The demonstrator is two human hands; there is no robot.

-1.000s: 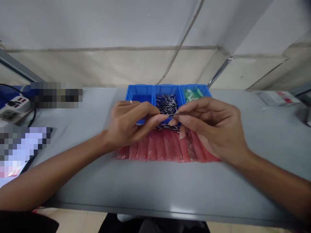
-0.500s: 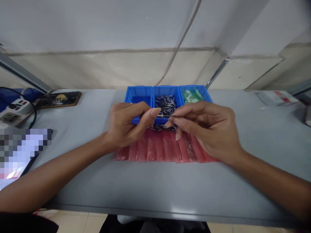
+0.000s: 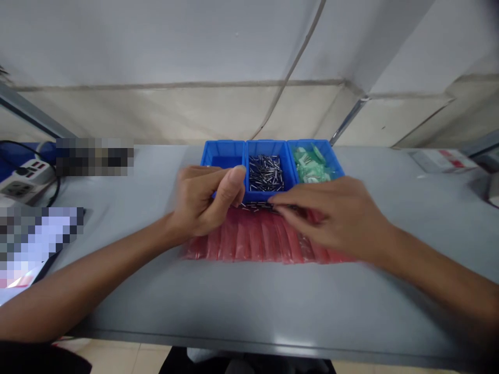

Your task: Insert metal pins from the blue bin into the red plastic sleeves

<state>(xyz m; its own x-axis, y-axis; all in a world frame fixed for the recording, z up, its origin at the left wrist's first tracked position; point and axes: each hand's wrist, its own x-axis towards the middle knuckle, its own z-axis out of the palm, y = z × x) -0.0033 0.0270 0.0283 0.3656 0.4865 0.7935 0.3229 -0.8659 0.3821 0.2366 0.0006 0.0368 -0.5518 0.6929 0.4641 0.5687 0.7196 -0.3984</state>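
My left hand (image 3: 208, 200) is closed in front of the blue bins, thumb pressed on curled fingers; whatever it holds is hidden. My right hand (image 3: 335, 215), slightly blurred, reaches down with thumb and forefinger drawn together at a row of loose metal pins (image 3: 255, 206). Anything between those fingertips cannot be made out. The pins lie along the top of a row of red plastic bags (image 3: 249, 236), just in front of the bins. More such pins (image 3: 266, 173) fill the middle blue bin (image 3: 268, 196).
The left blue bin (image 3: 224, 145) shows a bare blue inside. Green packets (image 3: 312, 165) fill the right blue bin (image 3: 337, 163). A power strip (image 3: 27, 179) and a screen device (image 3: 39, 244) lie at left. A white-and-red box (image 3: 442, 160) stands at the back right.
My right hand has moved down from beside my left thumb to the loose pins. The thin metal piece seen between the hands is out of sight. My left hand has closed further.
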